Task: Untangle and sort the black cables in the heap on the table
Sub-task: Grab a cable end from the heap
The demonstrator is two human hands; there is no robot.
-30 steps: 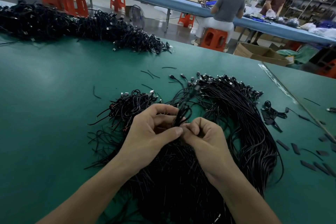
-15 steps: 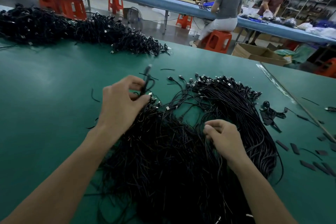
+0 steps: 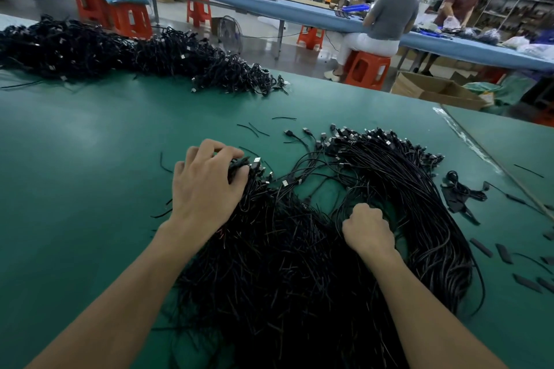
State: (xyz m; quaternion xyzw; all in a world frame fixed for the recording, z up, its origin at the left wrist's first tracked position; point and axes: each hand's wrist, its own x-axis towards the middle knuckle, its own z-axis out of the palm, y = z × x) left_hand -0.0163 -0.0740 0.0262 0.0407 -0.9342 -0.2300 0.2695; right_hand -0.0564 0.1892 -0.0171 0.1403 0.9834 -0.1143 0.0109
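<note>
Black cable heap (image 3: 284, 263) lower centre on green worktop (image 3: 90, 159). Left grip (image 3: 207, 186) curled over connector ends (image 3: 254, 163) mid-frame; right grip (image 3: 367, 229) clenched on strands (image 3: 337, 216). Mid-sorting, likely; next, teasing one cable free.

Tangled black cable heap (image 3: 287, 263) sprawled on green table (image 3: 90, 159) — connector ends fanned outward

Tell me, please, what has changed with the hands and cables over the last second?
The left hand carried one cable up and leftward from the middle, then came down to grip the left bundle at its connector ends. The right hand let go and now grips strands in the heap. The fanned bundle and far heap stayed put.
</note>
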